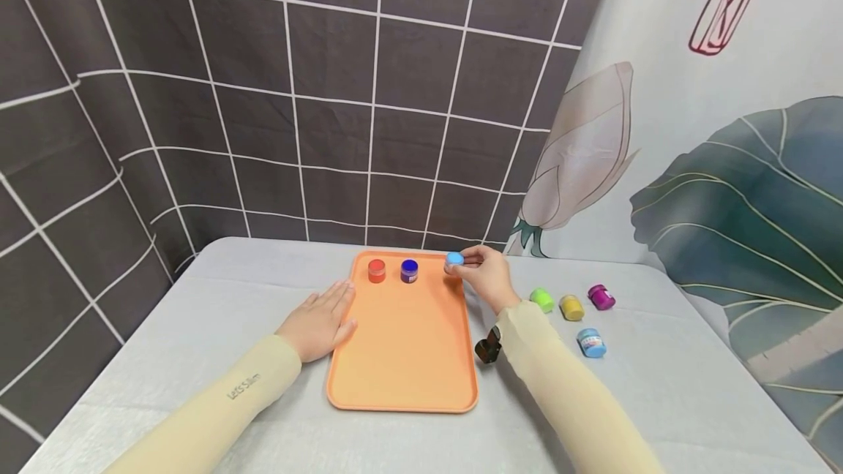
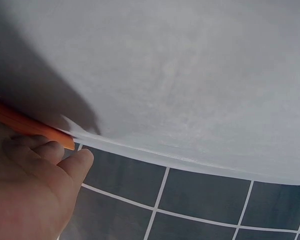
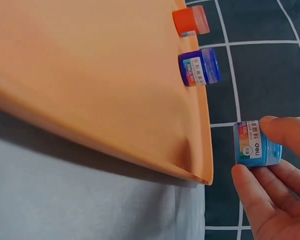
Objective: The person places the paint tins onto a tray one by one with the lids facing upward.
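Pinching light-blue paint jar, right hand.

A small light-blue paint jar with a printed label hangs upright, pinched just above the orange tray's far right corner.

1. Tray: your orange tray looks like smooth matt plastic with a soft sheen.
2. Table cover, under the tray: you see pale grey cloth, matt and finely textured.
3. Light blue jar, at the tray's far right corner: looks like glossy plastic, with a printed paper label.
4. Red jar and dark blue jar, on the tray's far edge: they look like shiny plastic, labelled alike.
5. Sleeves, nearer you than the tray: thin beige stretch fabric, matt.
6. Backdrop, behind the tray: dark cloth with a printed white grid, matt.
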### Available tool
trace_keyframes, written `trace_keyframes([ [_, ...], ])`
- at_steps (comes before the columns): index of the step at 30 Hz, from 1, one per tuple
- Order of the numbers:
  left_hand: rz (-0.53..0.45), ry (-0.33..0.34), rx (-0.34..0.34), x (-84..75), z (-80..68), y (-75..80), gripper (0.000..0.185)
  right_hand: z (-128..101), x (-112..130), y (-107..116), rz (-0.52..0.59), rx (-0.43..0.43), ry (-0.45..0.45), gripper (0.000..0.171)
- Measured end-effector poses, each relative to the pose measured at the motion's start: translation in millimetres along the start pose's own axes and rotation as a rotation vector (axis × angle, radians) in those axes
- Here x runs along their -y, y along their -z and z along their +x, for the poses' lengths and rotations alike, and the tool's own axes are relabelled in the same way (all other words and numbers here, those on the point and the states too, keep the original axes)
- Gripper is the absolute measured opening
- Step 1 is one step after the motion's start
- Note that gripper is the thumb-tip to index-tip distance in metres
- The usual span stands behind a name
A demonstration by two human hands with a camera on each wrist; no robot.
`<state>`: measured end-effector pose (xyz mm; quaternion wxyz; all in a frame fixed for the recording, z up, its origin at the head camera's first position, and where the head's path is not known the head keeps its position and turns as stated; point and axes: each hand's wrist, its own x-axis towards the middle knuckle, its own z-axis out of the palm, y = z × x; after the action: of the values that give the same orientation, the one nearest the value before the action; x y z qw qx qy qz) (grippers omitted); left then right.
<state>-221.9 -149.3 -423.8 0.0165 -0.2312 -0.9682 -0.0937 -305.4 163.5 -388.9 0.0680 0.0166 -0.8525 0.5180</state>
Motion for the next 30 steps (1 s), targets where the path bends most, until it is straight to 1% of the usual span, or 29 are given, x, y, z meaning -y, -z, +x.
trace_keyframes([
  [9,0.001,0.001,0.007,0.4,0.2,0.7,0.065,8.8,3.7,-14.1,-0.061,0.035,-0.021,0.037],
  [15,-0.017,0.002,0.015,-3.8,-1.9,6.1,0.064,10.1,4.7,-23.9,-0.171,0.077,-0.006,0.035],
  [18,-0.023,0.001,0.016,-4.4,-2.4,7.1,0.064,10.5,5.5,-26.4,-0.202,0.086,-0.007,0.034],
  [26,0.008,0.004,0.008,0.0,0.4,-0.2,0.066,12.4,5.4,-27.0,-0.228,0.107,-0.001,0.032],
  [30,0.005,0.003,0.000,2.1,1.0,-2.9,0.065,12.9,5.0,-26.5,-0.250,0.117,0.007,0.031],
])
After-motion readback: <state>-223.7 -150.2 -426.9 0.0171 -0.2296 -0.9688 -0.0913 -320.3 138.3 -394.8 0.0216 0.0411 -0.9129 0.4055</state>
